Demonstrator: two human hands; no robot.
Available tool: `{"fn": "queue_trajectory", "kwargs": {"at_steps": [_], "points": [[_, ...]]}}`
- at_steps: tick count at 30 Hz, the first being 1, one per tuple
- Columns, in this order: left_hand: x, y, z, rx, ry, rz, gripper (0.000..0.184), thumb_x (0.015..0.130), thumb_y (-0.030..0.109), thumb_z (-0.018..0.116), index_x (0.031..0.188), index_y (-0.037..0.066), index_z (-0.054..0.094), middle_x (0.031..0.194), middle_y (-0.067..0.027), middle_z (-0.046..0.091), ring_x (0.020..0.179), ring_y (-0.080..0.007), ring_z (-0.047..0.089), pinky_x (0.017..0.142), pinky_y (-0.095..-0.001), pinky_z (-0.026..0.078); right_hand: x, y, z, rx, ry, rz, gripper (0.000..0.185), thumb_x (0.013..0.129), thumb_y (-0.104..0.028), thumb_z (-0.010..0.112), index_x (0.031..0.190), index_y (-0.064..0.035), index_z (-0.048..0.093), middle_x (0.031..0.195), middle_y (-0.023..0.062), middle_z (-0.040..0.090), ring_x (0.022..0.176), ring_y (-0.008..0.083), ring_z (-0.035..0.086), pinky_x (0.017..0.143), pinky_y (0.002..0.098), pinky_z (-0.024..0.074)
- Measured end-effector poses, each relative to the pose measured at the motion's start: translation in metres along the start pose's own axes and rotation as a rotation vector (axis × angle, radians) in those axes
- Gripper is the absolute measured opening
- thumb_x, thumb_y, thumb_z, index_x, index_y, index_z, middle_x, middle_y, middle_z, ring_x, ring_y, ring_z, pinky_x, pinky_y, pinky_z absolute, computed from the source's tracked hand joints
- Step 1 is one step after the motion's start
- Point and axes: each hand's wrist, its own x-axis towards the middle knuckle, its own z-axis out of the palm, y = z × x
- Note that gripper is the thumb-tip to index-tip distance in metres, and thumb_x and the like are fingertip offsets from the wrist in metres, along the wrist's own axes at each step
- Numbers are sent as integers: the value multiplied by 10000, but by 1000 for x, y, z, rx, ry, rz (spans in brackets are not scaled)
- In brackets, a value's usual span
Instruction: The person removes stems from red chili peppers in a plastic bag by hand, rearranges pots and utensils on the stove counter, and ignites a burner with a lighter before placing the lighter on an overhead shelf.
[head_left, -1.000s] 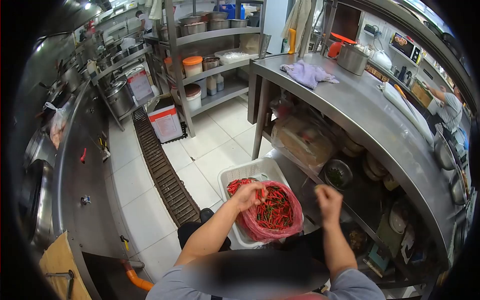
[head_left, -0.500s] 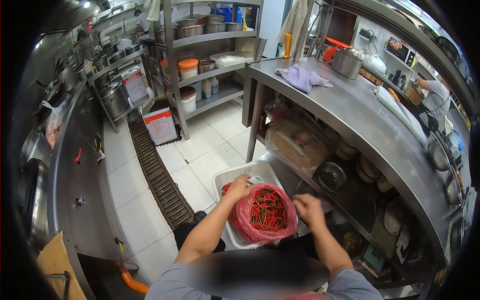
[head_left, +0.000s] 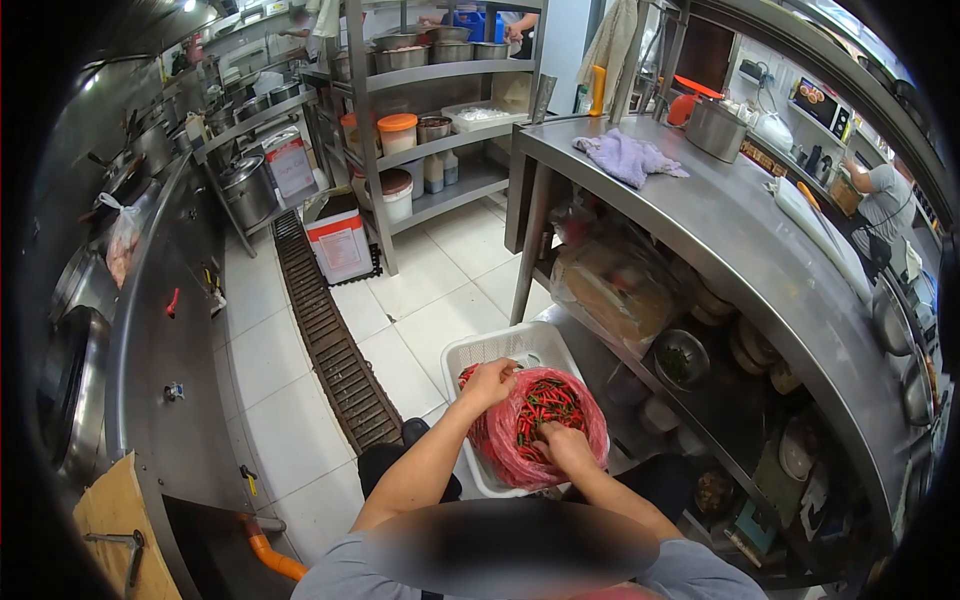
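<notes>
A white plastic basket (head_left: 457, 352) sits low in front of me, with a pink plastic bag (head_left: 590, 405) of red chillies (head_left: 545, 400) inside it. More red chillies show in the basket at the bag's left. My left hand (head_left: 490, 382) is over the bag's left rim with its fingers closed together; whatever they pinch is too small to name. My right hand (head_left: 562, 445) reaches into the bag, its fingertips among the chillies and partly hidden.
The steel counter (head_left: 700, 215) on the right carries a purple cloth (head_left: 630, 157) and a pot (head_left: 715, 130). Under it is a metal bowl (head_left: 681, 360). A floor drain (head_left: 325, 330) runs at left. A person (head_left: 885, 205) stands at far right.
My right hand has come in from the right of the bag and down onto the chillies. My left hand stays near the bag's left rim. The camera view has shifted slightly.
</notes>
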Motion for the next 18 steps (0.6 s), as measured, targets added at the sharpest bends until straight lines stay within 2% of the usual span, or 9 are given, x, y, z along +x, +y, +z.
{"fn": "queue_trajectory", "kwargs": {"at_steps": [2,5,10,12,13,15,16,17,18], "points": [[4,-5,4,-18,6,24,341,809,153,648,1106,-12,634,981,-179,692,903,-282,682,829,-361,533,-4,9,0,89,28,-36,218,835,-239,661,964,-63,658,926,138,659,837,357,649,725,436,526],[4,-2,6,-35,13,39,329,823,141,647,1119,-3,633,973,-164,698,892,-251,684,817,-348,535,-8,4,-13,90,55,-13,152,820,-196,662,904,-70,674,889,128,662,833,349,647,732,437,518],[-7,14,1,-45,27,87,322,835,126,638,1133,5,627,970,-151,697,876,-227,683,800,-337,538,-6,14,-30,212,214,4,130,798,-132,680,894,-44,686,853,152,674,818,338,654,717,414,520],[-13,22,2,-105,-15,170,307,828,139,650,1098,-5,637,986,-173,691,915,-265,685,819,-352,537,-4,13,-42,336,306,72,120,798,-69,677,912,-35,688,833,165,680,762,335,664,678,393,524],[-17,27,4,-106,-21,167,307,828,139,650,1098,-5,637,986,-173,691,915,-265,685,819,-352,537,-1,12,-45,392,346,101,110,814,-43,675,917,-6,682,755,149,677,644,237,665,607,337,512],[-25,38,7,-139,-119,379,330,835,172,663,1119,7,631,1020,-169,685,920,-258,679,813,-354,536,3,8,-56,469,341,175,125,817,-63,676,930,-7,682,752,157,671,646,245,661,622,337,513],[-27,42,9,-142,-126,371,330,835,172,663,1119,7,631,1020,-169,685,920,-258,679,813,-354,536,5,6,-60,544,339,244,142,821,-82,676,942,-7,682,749,166,665,648,253,658,636,337,514],[-30,46,11,-120,-220,344,345,840,193,669,1133,16,626,1031,-166,680,913,-254,675,808,-355,535,8,5,-61,682,351,264,164,829,-100,693,948,12,685,721,144,669,612,170,632,610,305,501],[-33,47,15,-100,-316,317,360,845,214,674,1147,25,621,1043,-164,676,906,-250,672,803,-356,534,10,2,-62,686,342,277,164,829,-100,693,948,12,685,721,144,669,612,170,632,610,305,501]]}}
